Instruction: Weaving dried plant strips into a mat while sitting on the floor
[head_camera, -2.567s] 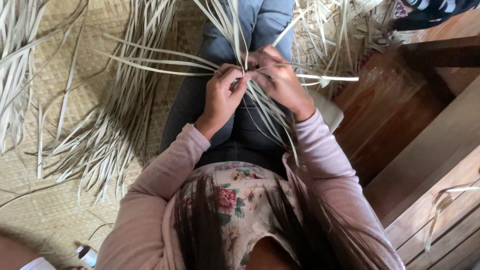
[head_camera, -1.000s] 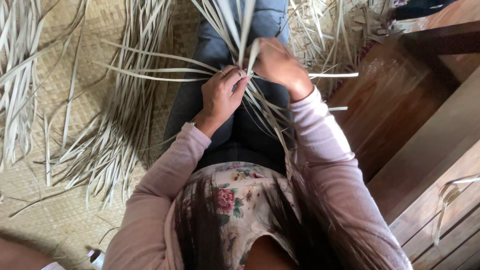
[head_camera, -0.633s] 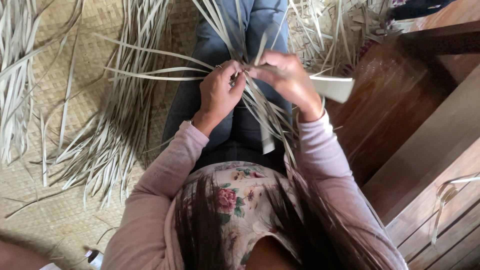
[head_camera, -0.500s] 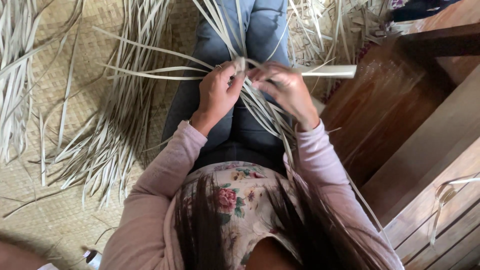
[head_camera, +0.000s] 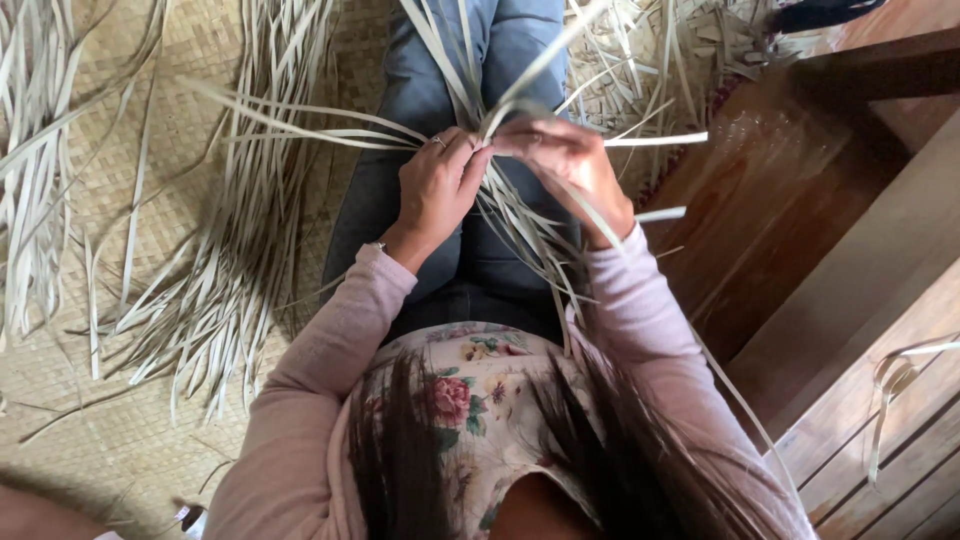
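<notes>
The left hand (head_camera: 437, 190) and the right hand (head_camera: 565, 160) are being held close together over the lap, each pinched shut on the crossing point of the leaf strips (head_camera: 520, 215). A ring is being worn on the left hand. The strips are being gripped right where they meet, just between the fingertips, and from there they are fanning out upward, sideways and down across the dark jeans (head_camera: 440, 80).

The strips are judged to be very light, thin and springy: they are bending in long curves without creasing, yet dry edges like these are likely to split or kink if folded sharply. A hold close to the crossing is judged best, since the free ends are flopping loose.

Beyond the hands, pink sleeves (head_camera: 330, 340) and a floral top are being seen. To the left, a loose heap of pale dried strips (head_camera: 215, 290) is lying on a finely woven mat (head_camera: 100, 440) with a flat, matte, chequered texture. More tangled strips are lying at the top right. To the right, glossy reddish wooden boards (head_camera: 780, 210) are being shown, smooth and hard.
</notes>
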